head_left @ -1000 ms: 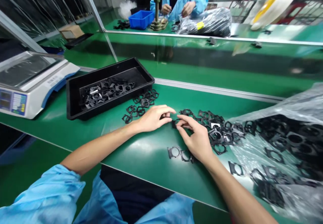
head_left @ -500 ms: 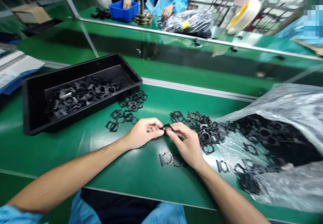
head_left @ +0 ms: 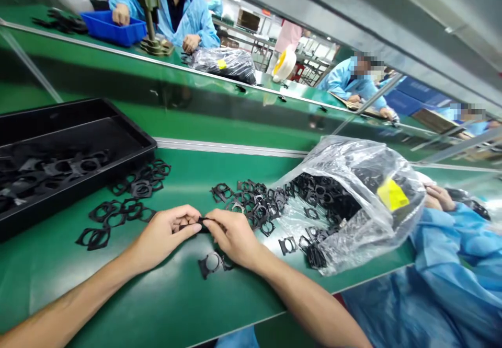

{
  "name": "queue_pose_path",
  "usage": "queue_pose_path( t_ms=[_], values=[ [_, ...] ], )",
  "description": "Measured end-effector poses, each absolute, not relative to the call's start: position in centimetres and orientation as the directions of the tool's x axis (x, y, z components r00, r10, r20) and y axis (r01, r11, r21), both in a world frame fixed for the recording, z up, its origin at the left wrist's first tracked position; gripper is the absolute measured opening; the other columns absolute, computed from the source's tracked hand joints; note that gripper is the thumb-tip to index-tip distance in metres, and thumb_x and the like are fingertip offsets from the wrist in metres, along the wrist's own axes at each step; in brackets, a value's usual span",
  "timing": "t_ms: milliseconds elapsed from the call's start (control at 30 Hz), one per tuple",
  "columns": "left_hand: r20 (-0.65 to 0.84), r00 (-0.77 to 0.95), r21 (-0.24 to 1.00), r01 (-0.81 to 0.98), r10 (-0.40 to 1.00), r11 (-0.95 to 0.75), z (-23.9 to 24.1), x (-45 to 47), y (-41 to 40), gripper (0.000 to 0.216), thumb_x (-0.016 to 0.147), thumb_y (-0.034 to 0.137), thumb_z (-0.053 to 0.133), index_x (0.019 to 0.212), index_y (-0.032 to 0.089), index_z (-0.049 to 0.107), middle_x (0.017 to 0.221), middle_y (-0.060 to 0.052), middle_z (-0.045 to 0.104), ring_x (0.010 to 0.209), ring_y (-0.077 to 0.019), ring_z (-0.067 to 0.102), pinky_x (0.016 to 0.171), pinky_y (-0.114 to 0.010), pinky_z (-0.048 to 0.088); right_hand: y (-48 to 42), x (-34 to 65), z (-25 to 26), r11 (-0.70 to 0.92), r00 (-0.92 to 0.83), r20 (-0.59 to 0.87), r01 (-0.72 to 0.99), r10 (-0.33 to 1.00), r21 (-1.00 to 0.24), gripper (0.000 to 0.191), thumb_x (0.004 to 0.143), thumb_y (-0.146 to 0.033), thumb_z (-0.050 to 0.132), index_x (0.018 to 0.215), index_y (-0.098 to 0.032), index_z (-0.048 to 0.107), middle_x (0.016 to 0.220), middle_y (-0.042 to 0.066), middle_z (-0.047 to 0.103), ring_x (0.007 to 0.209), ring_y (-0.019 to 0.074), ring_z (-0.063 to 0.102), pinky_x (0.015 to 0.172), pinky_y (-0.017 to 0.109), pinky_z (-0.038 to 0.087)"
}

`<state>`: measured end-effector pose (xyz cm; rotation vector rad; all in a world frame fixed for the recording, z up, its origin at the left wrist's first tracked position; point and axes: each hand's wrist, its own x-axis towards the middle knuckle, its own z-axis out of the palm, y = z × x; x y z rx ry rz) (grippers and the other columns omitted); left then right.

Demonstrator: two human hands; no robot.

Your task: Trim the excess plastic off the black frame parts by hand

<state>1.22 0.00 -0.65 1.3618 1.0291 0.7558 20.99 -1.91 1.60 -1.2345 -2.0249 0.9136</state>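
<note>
Between the fingertips of both hands is a small black plastic ring part (head_left: 202,224), seen nearly edge-on and partly covered. My left hand (head_left: 167,235) pinches its left end, thumb along the near side. The right end is gripped by my right hand (head_left: 232,235), thumb and fingers closed. Just below the right hand, a similar black ring part (head_left: 212,262) lies on the green table, with another partly hidden under the wrist. Loose ring parts (head_left: 133,209) lie left of my left hand. A heap of the same parts (head_left: 261,201) spreads right of my right hand.
A black tray (head_left: 131,140) holding many ring parts stands at left. At right, a clear plastic bag (head_left: 368,217) with a yellow label spills more parts. A co-worker's sleeve (head_left: 451,243) is beside it. Behind the low partition, another person works near a blue bin (head_left: 113,29).
The view has swung to the right, bringing the whole bag and a neighbouring co-worker into sight. Both hands still hold the black ring part, now turned more edge-on.
</note>
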Motion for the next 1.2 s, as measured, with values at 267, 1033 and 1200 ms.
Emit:
queue_pose_path(
  t_ms=[267,1033,1200],
  values=[
    [-0.209,0.303,0.976,0.010,0.930,0.216,0.2,1.2,0.2,0.039,0.069,0.049,0.081,0.083,0.016,0.067,0.061,0.002,0.058,0.050,-0.0084,0.048,0.046,-0.019,0.041,-1.8,20.4,1.5,0.029,-0.273,-0.041,0.248,0.961,-0.968,0.038,0.082,-0.056,0.074,0.084,-0.020,0.063,0.076,0.000,0.062,0.068,0.0142,0.063,0.061,0.025,0.050],
    [-0.184,0.138,0.982,0.070,0.973,0.175,0.5,0.6,0.0,0.055,0.061,0.066,0.083,0.071,0.020,0.056,0.073,-0.001,0.069,0.058,-0.0126,0.063,0.058,-0.022,0.056,-2.0,19.7,1.0,-0.263,-0.205,-0.235,-0.123,0.950,-0.957,0.049,0.067,-0.057,0.086,0.080,-0.019,0.058,0.064,-0.002,0.068,0.053,0.0119,0.067,0.054,0.022,0.051],
    [-0.165,0.228,0.983,0.117,0.960,0.142,-0.1,0.7,-0.6,0.053,0.065,0.064,0.082,0.064,0.019,0.053,0.092,-0.006,0.073,0.066,-0.0141,0.066,0.065,-0.024,0.060,-2.3,19.6,0.7,-0.255,-0.218,-0.230,-0.092,0.948,-0.963,0.049,0.065,-0.059,0.086,0.081,-0.019,0.061,0.065,-0.002,0.067,0.053,0.0120,0.066,0.055,0.023,0.052]
  ],
)
